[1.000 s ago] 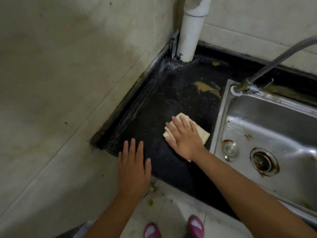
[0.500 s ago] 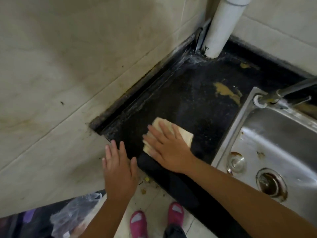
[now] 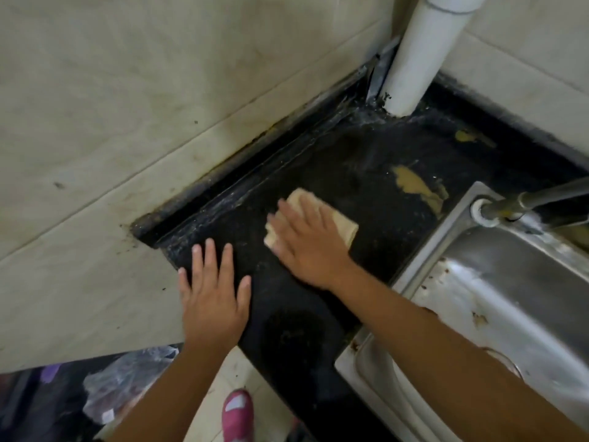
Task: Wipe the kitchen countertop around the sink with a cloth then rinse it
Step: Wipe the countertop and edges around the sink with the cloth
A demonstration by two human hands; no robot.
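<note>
A folded beige cloth [image 3: 344, 226] lies flat on the black countertop [image 3: 366, 173], left of the steel sink [image 3: 497, 301]. My right hand [image 3: 307, 240] presses down on the cloth with fingers spread, covering most of it. My left hand [image 3: 212, 295] rests flat and empty on the counter's front left corner, fingers apart, a short gap from the cloth. Yellowish stains [image 3: 417, 186] mark the counter beyond the cloth, near the sink's corner.
A white pipe [image 3: 417, 55] stands in the back corner. Tiled walls run along the left and back. The tap base [image 3: 484, 215] sits at the sink's far rim. A plastic bag [image 3: 127, 384] and a pink shoe [image 3: 237, 413] are on the floor below.
My right hand has slid the cloth left across the counter and then slightly back toward the wall. The view has shifted left and closer. My left hand stays planted at the counter's corner.
</note>
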